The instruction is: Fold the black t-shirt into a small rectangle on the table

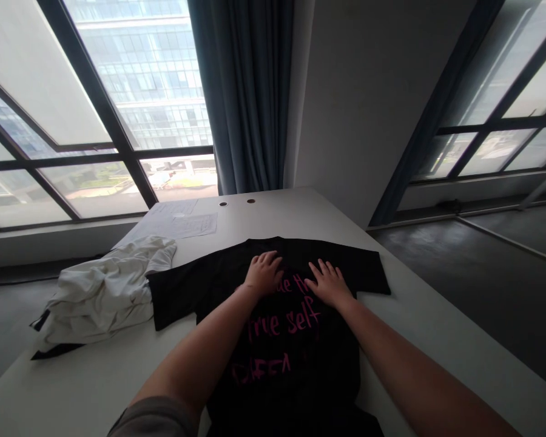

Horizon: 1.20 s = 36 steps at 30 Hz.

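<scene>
A black T-shirt (200,285) with pink lettering lies spread flat on a white table (418,303), its sleeves out to both sides. My left hand (264,272) rests palm down on the upper chest of the shirt, fingers stretched out. Just to its right lies my right hand (328,283), also flat on the shirt with the fingers spread. Neither hand holds anything.
A crumpled pile of white clothes (104,291) sits on the table's left side, touching the shirt's left sleeve. Paper sheets (182,223) lie at the far end near two cable holes. Windows and a blue curtain (250,91) stand behind the table.
</scene>
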Each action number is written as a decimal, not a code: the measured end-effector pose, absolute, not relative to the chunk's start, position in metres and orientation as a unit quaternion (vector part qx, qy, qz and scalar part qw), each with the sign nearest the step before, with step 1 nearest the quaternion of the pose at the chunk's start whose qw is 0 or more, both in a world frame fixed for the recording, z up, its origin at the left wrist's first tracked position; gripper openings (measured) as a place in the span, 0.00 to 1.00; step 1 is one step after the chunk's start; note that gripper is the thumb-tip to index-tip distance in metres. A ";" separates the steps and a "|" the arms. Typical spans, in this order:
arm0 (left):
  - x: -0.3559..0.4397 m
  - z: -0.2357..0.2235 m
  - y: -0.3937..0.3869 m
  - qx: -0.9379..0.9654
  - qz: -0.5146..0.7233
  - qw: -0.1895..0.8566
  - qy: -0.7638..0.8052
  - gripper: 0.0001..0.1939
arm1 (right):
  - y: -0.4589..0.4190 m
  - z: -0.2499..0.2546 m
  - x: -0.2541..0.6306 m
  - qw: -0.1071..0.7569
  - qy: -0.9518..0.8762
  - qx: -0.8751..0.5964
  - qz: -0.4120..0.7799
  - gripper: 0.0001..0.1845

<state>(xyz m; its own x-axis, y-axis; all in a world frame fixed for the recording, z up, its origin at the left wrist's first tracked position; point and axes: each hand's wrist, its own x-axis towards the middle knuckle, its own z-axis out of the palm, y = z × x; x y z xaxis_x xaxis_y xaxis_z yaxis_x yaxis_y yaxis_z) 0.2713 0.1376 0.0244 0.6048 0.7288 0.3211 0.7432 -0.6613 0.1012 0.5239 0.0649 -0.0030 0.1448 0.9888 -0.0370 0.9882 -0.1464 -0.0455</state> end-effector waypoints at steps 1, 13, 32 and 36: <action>0.280 0.021 0.125 -0.906 -0.158 0.015 -0.392 0.28 | 0.065 -0.003 0.523 0.007 -0.655 -0.755 0.028 0.41; 0.265 0.030 0.034 -0.946 -0.014 -0.072 -0.315 0.38 | 0.063 -0.003 0.525 0.031 -0.662 -0.749 0.022 0.43; 0.302 0.012 0.121 -0.889 -0.004 -0.089 -0.449 0.34 | 0.050 0.017 0.528 0.025 -0.805 -0.583 0.110 0.30; 0.288 0.007 0.127 -0.848 -0.019 -0.088 -0.523 0.37 | 0.052 0.015 0.530 0.033 -0.803 -0.583 0.116 0.31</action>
